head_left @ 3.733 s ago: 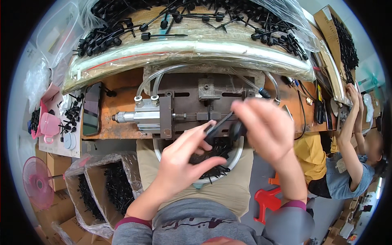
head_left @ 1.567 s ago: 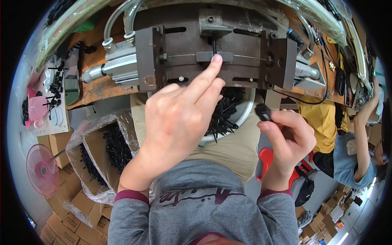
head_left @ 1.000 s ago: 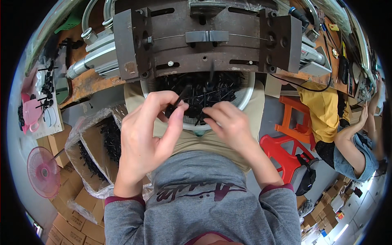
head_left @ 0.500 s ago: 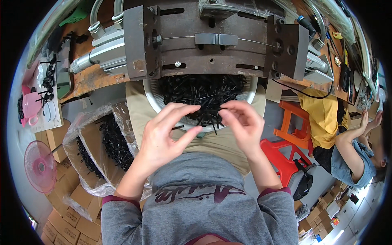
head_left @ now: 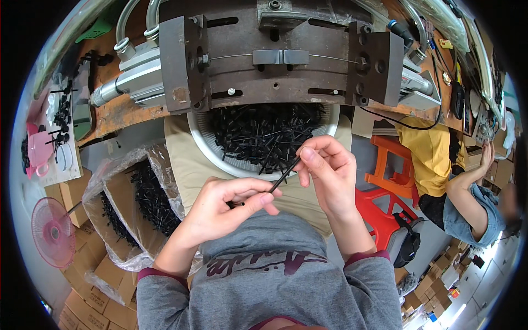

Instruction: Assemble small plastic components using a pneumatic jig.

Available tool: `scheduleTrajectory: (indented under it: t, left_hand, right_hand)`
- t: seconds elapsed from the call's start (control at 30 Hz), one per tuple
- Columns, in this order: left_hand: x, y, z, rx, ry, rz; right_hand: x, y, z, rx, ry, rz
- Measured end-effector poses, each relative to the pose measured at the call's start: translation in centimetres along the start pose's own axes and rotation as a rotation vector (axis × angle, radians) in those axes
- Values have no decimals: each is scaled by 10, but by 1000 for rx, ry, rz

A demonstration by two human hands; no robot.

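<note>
Black plastic rod (head_left: 281, 177), thin and straight, is held between both hands just above the person's lap; the left hand (head_left: 220, 212) pinches its lower end between thumb and curled forefinger, and the right hand (head_left: 327, 173) closes thumb and fingertips on its upper end, so each hand grips narrowly on the one piece; it slants up from left to right, clear of everything else. Just beyond the hands sits a round white basket (head_left: 212, 147) on the lap, heaped with many more of the same black pieces, so most of the stock looks still unhandled. Past the basket, the dark metal fixture (head_left: 280, 55) on the bench stands with its central clamp holding nothing that can be made out; I judge this piece is picked out and being readied, not yet set into the fixture. To the left, a bag-lined cardboard box (head_left: 129, 203) holds more black parts; whether those are finished work cannot be told. Far right, another person in a yellow top (head_left: 432, 159) sits near an orange stool (head_left: 388, 165).
</note>
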State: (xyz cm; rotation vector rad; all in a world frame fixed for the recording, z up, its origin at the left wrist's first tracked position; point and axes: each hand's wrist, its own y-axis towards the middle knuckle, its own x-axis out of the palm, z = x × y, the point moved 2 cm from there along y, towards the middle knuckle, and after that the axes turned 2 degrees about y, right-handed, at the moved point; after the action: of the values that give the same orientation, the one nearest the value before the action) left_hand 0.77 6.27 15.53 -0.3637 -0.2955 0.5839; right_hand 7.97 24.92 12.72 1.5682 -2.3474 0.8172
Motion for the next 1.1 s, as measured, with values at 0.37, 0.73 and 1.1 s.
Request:
scheduleTrajectory:
  t: [0.37,0.73,1.1]
  left_hand:
    - [1,-6,2,66,-6,58]
    - [-2,14,-24,370,736,437]
    - [-5,-9,1,240,108,146]
  right_hand:
    - [11,-1,-23,-197,-255,31]
    - [74,45,-161,-1201,-884,168]
    - [104,206,-247,-1057,-1645,-41]
